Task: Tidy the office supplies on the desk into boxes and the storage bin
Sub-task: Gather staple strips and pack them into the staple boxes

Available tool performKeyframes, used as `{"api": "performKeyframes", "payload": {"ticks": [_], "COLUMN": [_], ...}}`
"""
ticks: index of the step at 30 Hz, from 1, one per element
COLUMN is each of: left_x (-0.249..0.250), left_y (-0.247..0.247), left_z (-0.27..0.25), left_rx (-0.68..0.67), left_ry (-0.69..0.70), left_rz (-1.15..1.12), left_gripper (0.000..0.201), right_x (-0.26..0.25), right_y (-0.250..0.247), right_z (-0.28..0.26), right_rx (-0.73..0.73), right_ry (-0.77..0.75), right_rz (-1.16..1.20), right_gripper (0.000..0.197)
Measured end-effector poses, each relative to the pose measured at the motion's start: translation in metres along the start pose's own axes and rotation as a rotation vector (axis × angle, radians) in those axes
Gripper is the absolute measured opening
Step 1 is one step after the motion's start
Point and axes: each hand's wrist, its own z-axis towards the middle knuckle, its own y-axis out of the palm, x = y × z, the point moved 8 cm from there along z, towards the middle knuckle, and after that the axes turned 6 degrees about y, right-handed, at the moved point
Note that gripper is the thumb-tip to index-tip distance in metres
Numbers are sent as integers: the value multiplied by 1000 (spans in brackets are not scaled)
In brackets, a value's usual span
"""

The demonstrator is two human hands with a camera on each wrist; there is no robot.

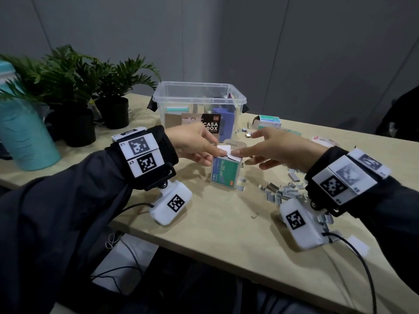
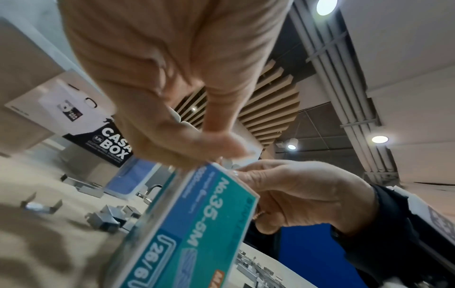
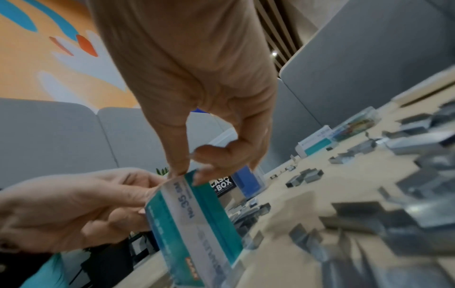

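Black sleeves fill the bottom of the head view, each wrist strapped with a marker-covered camera block. Left fingers (image 1: 221, 152) press together at the top edge of the staple box (image 1: 225, 172), thumb and forefinger pinching a white end flap there; the left hand (image 1: 195, 143) reaches in from the left of the frame. Right fingers (image 1: 237, 152) meet them tip to tip, forefinger stretched straight onto the same flap, the other fingers loosely curled beneath as the right hand (image 1: 278, 148) comes in from the right. In the right wrist view that thumb and forefinger nip the box's top corner. Teal and blue, marked "No.35-5M" and "26/6", the box stands on end at centre frame on the desk (image 1: 226, 234), its brown tuck flap sticking up behind. Loose staple strips (image 1: 281, 191) lie scattered right of it, some just beside its base. Behind, upper centre, sits the clear storage bin (image 1: 199, 103) labelled "CASA BOX", a blue item inside. Another staple box (image 1: 268, 122), open-ended, lies right of the bin. Potted plants (image 1: 74, 87) and a teal bottle (image 1: 22, 123) stand at the left.
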Motion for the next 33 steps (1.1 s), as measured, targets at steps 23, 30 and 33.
{"api": "performKeyframes", "payload": {"ticks": [23, 30, 33], "left_x": [1, -1, -3], "left_y": [16, 22, 21], "left_z": [1, -3, -6], "left_rx": [-202, -269, -270], "left_ry": [56, 89, 83], "left_rz": [169, 164, 123], "left_gripper": [42, 31, 31], "right_x": [-19, -23, -19], "right_y": [12, 9, 13], "right_z": [-11, -19, -21], "right_rx": [-75, 35, -41], "right_ry": [-324, -470, -423], "right_rz": [106, -283, -411], "right_gripper": [21, 26, 31]}}
